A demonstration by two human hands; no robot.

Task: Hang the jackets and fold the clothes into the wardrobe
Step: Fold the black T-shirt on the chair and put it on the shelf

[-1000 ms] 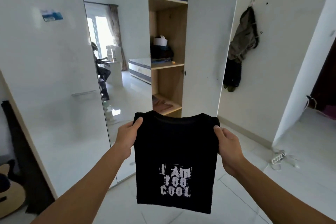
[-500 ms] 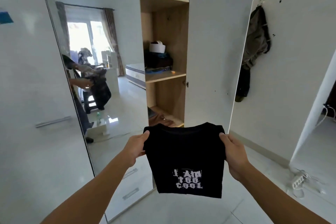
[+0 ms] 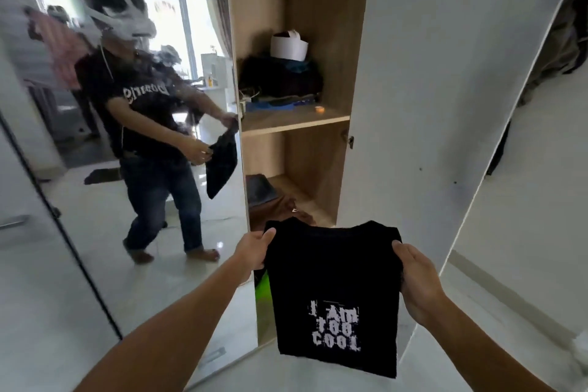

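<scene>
Both hands, left hand (image 3: 254,248) and right hand (image 3: 413,277), pinch folded black T-shirt (image 3: 334,283) by its top corners, hanging flat between them; likely keeps fold intact. Wardrobe shelf (image 3: 296,121) ahead, above hands.

A black T-shirt (image 3: 334,289), folded into a narrow panel, hangs upright in the air in front of the open wardrobe (image 3: 318,41), held at its two top corners. White distressed lettering on its lower part reads "I AM TOO COOL". The wardrobe stands just beyond it, with wooden shelves; dark folded clothes (image 3: 280,79) lie on the middle shelf, more on the bottom one.
</scene>
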